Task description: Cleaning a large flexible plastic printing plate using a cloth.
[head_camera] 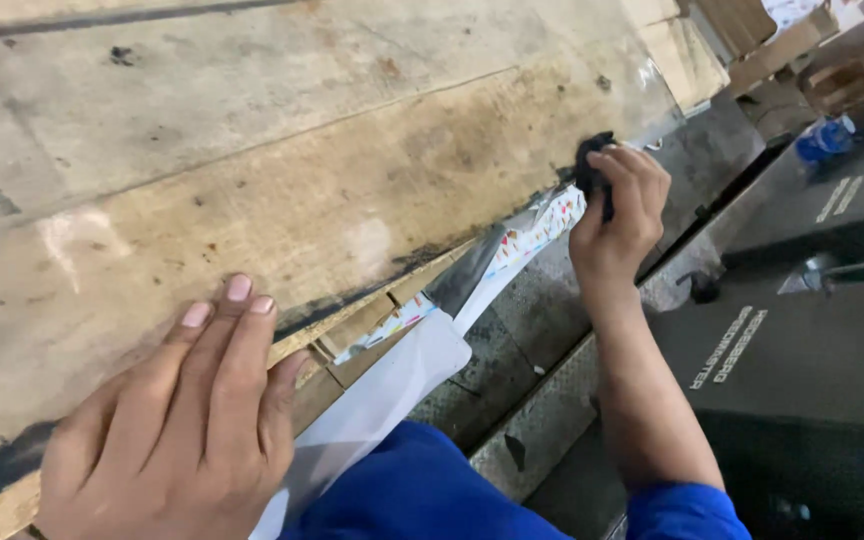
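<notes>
Worn wooden board (282, 170), left hand (177, 420) flat near edge, right hand (617, 215) gripping black cloth (590, 165)

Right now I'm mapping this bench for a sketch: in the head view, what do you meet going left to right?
Left hand flat on the wooden board → printed paper sheets → right hand gripping a black object → blue bottle.

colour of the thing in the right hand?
Black: a small dark wad pinched in the right hand, clearest in the head view.
</notes>
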